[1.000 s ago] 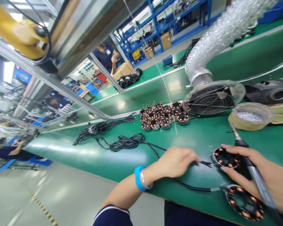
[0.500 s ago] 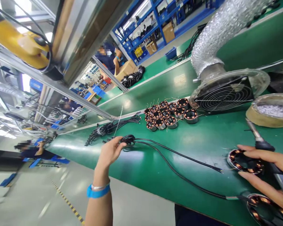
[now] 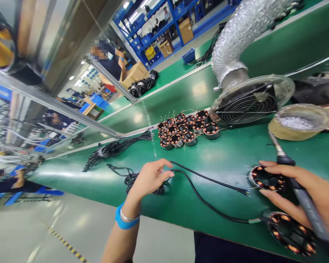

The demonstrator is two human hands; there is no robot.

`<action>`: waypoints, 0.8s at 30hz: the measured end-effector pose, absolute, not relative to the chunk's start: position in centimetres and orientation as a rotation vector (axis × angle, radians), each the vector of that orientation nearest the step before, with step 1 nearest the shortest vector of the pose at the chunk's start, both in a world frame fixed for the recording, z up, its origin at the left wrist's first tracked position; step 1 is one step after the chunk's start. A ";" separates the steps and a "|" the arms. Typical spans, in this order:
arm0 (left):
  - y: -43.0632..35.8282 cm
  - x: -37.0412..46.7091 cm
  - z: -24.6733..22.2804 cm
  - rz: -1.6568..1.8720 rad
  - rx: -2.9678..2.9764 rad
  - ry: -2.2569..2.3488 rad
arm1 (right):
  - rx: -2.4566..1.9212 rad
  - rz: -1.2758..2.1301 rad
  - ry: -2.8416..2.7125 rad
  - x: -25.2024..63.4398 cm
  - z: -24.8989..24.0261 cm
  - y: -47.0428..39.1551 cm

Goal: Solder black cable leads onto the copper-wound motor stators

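Observation:
My left hand (image 3: 152, 177) hovers over a coiled black cable (image 3: 130, 179) on the green bench, thumb and fingers apart. From there, two black cable lengths run right: one ends in bare wire tips, the other reaches a motor stator (image 3: 275, 232) at the bench's near edge. Between thumb and fingers, my right hand (image 3: 309, 193) grips another copper-wound stator (image 3: 255, 178). A soldering iron (image 3: 298, 190) also lies in that hand, its metal tip pointing away towards the yellowish tub (image 3: 290, 133).
Several stators (image 3: 182, 129) stand grouped mid-bench, beside a bundle of black cables (image 3: 106, 150). Behind them is a fan (image 3: 244, 107) with a silver duct (image 3: 233, 47). A metal frame post (image 3: 90, 117) crosses the left. A co-worker (image 3: 109, 60) stands beyond the bench.
My left hand has let go of the coiled cable, which now lies on the bench. The view has shifted to the right. My right hand still holds the stator and the iron.

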State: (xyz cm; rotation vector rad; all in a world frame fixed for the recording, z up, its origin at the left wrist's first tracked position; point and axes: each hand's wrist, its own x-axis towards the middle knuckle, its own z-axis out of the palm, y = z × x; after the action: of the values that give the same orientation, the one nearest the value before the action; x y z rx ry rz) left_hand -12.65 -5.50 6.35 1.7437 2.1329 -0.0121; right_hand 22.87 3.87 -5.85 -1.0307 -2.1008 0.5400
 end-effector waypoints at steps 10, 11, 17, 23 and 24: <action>1.2 -2.8 1.5 0.200 2.022 1.383 | -0.835 0.600 -2.151 23.4 -3.4 4.1; 1.2 -2.7 1.7 0.297 1.952 1.365 | -0.839 0.617 -2.118 23.4 -2.9 4.1; -0.6 -2.1 2.1 0.562 1.850 1.363 | -0.813 0.878 -1.888 21.8 0.4 3.4; 0.8 -3.1 3.3 0.506 1.727 1.154 | -0.646 0.785 -1.872 19.0 2.0 3.3; 1.3 -3.1 3.3 0.532 1.755 1.094 | -0.590 0.749 -1.878 18.5 2.2 3.4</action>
State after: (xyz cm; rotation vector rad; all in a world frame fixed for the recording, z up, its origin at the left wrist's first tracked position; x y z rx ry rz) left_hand -3.13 1.26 3.35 1.7546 1.0941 0.5315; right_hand 18.54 3.37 2.16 -0.5898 -1.8778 0.7487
